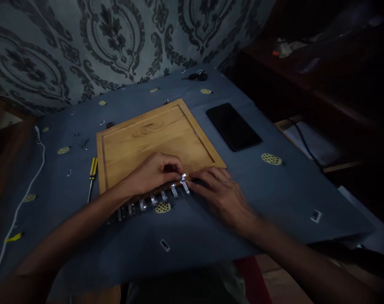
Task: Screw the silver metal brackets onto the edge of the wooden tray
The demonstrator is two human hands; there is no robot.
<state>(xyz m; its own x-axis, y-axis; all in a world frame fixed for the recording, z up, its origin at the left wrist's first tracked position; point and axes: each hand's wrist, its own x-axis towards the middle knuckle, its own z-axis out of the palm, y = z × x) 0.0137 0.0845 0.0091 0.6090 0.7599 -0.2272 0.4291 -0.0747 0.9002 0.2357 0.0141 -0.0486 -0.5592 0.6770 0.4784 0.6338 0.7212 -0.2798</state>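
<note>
A square wooden board (pixel 141 143) with a raised frame lies on the cloth-covered table. Small shiny metal strips (pixel 164 195), several of them, line its front edge and stick out toward me. At the row's right end, my left hand (pixel 155 172) reaches over the board, thumb and finger pinched on a bent metal strip (pixel 185 185). From the other side, my right hand (pixel 221 194) has its fingers drawn together against the same strip near the board's front right corner. How the strip is fixed to the board is hidden.
A black phone (pixel 233 126) lies right of the board. To its left is a yellow-handled screwdriver (pixel 92 173). A white cable (pixel 28 185) runs down the table's left side. Keys (pixel 198 76) lie at the back, by the patterned wall (pixel 115 38).
</note>
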